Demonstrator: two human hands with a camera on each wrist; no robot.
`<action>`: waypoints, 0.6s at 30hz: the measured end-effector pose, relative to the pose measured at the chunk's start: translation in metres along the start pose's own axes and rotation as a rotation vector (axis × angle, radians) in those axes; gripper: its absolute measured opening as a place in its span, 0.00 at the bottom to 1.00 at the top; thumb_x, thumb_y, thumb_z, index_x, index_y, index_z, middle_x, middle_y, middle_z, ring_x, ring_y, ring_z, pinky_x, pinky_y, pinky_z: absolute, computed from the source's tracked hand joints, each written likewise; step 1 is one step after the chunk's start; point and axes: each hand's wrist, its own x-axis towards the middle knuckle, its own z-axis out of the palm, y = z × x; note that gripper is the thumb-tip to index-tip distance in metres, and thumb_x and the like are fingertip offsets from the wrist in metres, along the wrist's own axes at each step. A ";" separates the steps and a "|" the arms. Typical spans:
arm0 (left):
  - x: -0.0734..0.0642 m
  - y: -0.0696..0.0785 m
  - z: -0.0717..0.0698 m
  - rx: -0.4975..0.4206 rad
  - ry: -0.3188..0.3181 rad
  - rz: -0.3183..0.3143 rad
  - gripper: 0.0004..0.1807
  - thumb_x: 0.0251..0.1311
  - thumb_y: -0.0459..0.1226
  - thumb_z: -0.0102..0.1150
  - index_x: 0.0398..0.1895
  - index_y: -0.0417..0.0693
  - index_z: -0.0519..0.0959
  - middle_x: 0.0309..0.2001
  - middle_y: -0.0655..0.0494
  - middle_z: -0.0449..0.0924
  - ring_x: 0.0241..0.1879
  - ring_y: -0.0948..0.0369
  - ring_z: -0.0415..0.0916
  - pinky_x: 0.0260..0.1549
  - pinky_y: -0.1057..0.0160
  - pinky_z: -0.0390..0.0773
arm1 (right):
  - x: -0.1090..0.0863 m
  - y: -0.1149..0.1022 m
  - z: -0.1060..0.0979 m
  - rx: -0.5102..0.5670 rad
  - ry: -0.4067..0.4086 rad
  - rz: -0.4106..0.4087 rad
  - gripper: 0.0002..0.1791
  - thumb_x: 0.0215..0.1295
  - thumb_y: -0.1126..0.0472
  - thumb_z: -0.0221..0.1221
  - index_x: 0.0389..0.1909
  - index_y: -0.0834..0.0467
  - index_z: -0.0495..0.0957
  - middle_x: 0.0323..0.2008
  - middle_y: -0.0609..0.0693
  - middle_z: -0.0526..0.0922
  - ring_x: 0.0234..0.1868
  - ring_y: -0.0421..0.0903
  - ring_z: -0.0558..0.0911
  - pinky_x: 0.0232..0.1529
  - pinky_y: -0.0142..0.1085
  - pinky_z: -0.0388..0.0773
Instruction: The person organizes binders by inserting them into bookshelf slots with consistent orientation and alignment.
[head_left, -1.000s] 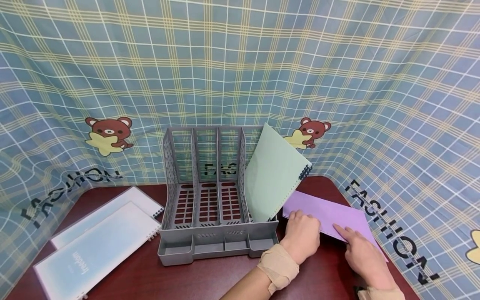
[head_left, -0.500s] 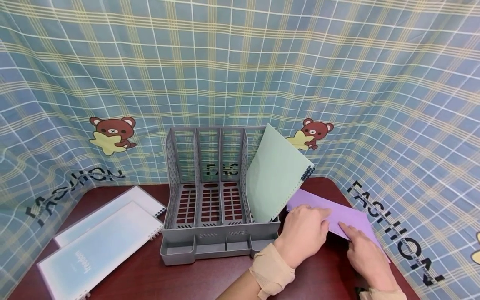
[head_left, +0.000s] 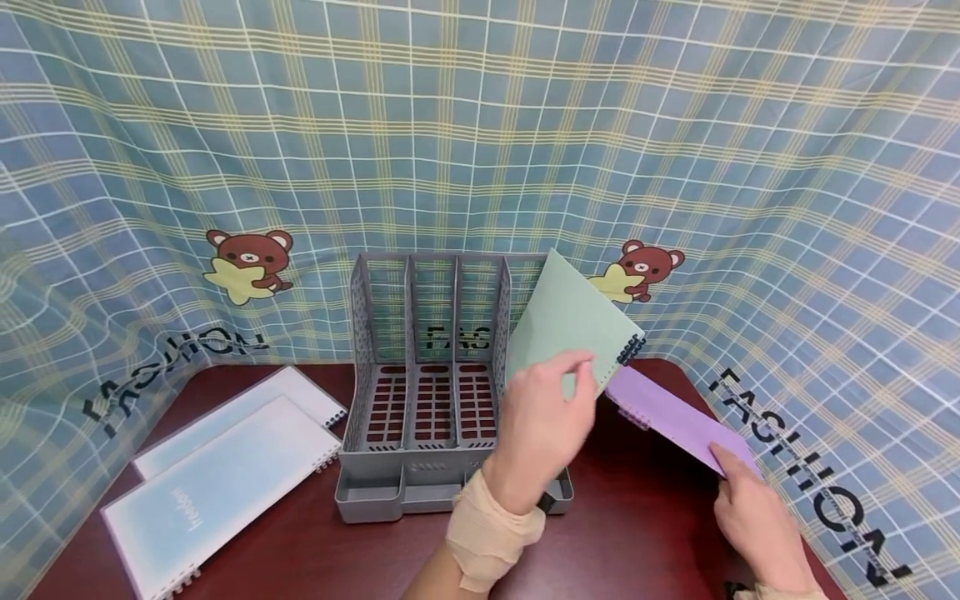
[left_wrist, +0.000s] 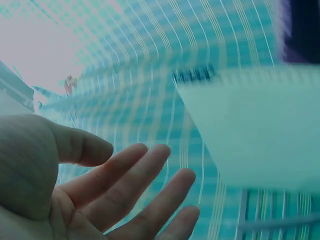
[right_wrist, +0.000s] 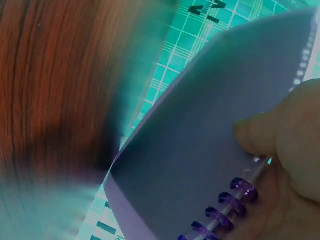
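Observation:
My right hand (head_left: 761,517) grips a purple ring-bound notebook (head_left: 682,417) near its spine, the thumb lying on the cover. Its purple rings (right_wrist: 219,219) show beside the palm in the right wrist view. In front of the grey file rack (head_left: 420,467) my left hand (head_left: 542,421) is raised, fingers loosely bent and apart from the thumb, with nothing between them. A pale green notebook (head_left: 573,321) with black rings leans tilted in the rack's rightmost slot. In the head view the left hand overlaps its lower part.
Two light blue ring-bound notebooks (head_left: 225,492) lie overlapping on the dark red table (head_left: 622,533), left of the rack. The rack's other slots hold nothing. A checked cloth (head_left: 442,150) with bear prints hangs behind and along both sides.
My left hand has left the purple notebook and moved left, to in front of the green one. The right hand has shifted slightly right and down, with the purple notebook's near end.

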 end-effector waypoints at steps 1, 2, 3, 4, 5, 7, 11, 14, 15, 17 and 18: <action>0.003 -0.004 -0.005 0.000 0.023 -0.010 0.14 0.70 0.40 0.57 0.50 0.60 0.90 0.37 0.62 0.91 0.20 0.63 0.76 0.25 0.66 0.76 | 0.000 0.000 0.000 0.002 0.014 0.006 0.28 0.71 0.68 0.47 0.72 0.62 0.69 0.58 0.76 0.77 0.51 0.79 0.78 0.40 0.70 0.72; 0.005 -0.008 -0.010 0.006 0.041 -0.018 0.14 0.70 0.40 0.57 0.50 0.59 0.90 0.40 0.61 0.91 0.20 0.64 0.76 0.25 0.65 0.76 | 0.000 0.000 0.000 0.004 0.025 0.014 0.27 0.72 0.68 0.47 0.72 0.61 0.69 0.56 0.76 0.77 0.50 0.80 0.78 0.39 0.70 0.72; 0.007 -0.012 -0.015 0.006 0.053 -0.022 0.14 0.70 0.39 0.57 0.50 0.58 0.90 0.42 0.60 0.91 0.18 0.64 0.74 0.24 0.65 0.75 | 0.001 0.000 0.000 0.002 0.034 0.024 0.27 0.72 0.68 0.47 0.71 0.62 0.70 0.54 0.77 0.78 0.49 0.80 0.78 0.38 0.70 0.72; 0.009 -0.016 -0.019 -0.001 0.062 -0.024 0.14 0.69 0.39 0.57 0.51 0.57 0.90 0.44 0.60 0.91 0.15 0.64 0.68 0.23 0.65 0.73 | 0.001 0.000 -0.001 0.000 0.042 0.032 0.26 0.72 0.67 0.47 0.71 0.62 0.70 0.53 0.78 0.78 0.48 0.80 0.78 0.38 0.69 0.71; 0.010 -0.020 -0.023 -0.004 0.065 -0.030 0.14 0.70 0.38 0.57 0.52 0.56 0.89 0.46 0.59 0.90 0.13 0.65 0.62 0.20 0.65 0.70 | 0.001 -0.001 -0.001 0.000 0.048 0.040 0.26 0.72 0.67 0.47 0.71 0.62 0.70 0.52 0.78 0.79 0.47 0.81 0.78 0.37 0.69 0.71; 0.013 -0.028 -0.032 -0.001 0.084 -0.035 0.15 0.69 0.38 0.57 0.53 0.55 0.89 0.47 0.59 0.90 0.11 0.67 0.57 0.18 0.66 0.68 | 0.002 -0.002 -0.001 -0.005 0.041 0.081 0.26 0.74 0.65 0.47 0.72 0.60 0.69 0.52 0.79 0.78 0.47 0.82 0.77 0.35 0.70 0.71; 0.019 -0.047 -0.055 0.021 0.111 -0.074 0.16 0.72 0.38 0.55 0.56 0.55 0.87 0.25 0.57 0.85 0.06 0.67 0.51 0.09 0.66 0.61 | 0.002 -0.003 -0.004 -0.003 0.052 0.170 0.27 0.77 0.62 0.45 0.75 0.56 0.67 0.55 0.79 0.76 0.49 0.84 0.75 0.35 0.71 0.69; 0.024 -0.064 -0.077 0.050 0.148 -0.112 0.16 0.73 0.38 0.54 0.59 0.54 0.85 0.20 0.57 0.80 0.05 0.66 0.51 0.05 0.64 0.58 | 0.002 -0.003 -0.006 0.006 0.092 0.202 0.27 0.77 0.62 0.45 0.75 0.55 0.68 0.55 0.80 0.75 0.50 0.85 0.74 0.37 0.70 0.69; 0.026 -0.070 -0.085 0.065 0.166 -0.129 0.17 0.73 0.38 0.54 0.59 0.53 0.85 0.25 0.57 0.84 0.05 0.65 0.52 0.05 0.64 0.59 | 0.002 -0.003 -0.007 0.011 0.105 0.206 0.27 0.76 0.62 0.44 0.74 0.55 0.68 0.55 0.80 0.75 0.50 0.84 0.74 0.37 0.70 0.68; 0.029 -0.082 -0.100 0.088 0.195 -0.154 0.17 0.73 0.39 0.54 0.60 0.52 0.84 0.38 0.55 0.88 0.06 0.64 0.54 0.07 0.62 0.61 | 0.003 -0.003 -0.008 0.010 0.113 0.202 0.27 0.76 0.62 0.44 0.74 0.55 0.69 0.57 0.79 0.75 0.51 0.83 0.74 0.38 0.69 0.68; 0.030 -0.087 -0.108 0.100 0.209 -0.177 0.17 0.73 0.40 0.54 0.60 0.53 0.84 0.44 0.56 0.89 0.07 0.63 0.55 0.07 0.61 0.61 | 0.003 -0.003 -0.008 0.010 0.113 0.202 0.27 0.76 0.62 0.44 0.74 0.55 0.69 0.57 0.79 0.75 0.51 0.83 0.74 0.37 0.69 0.68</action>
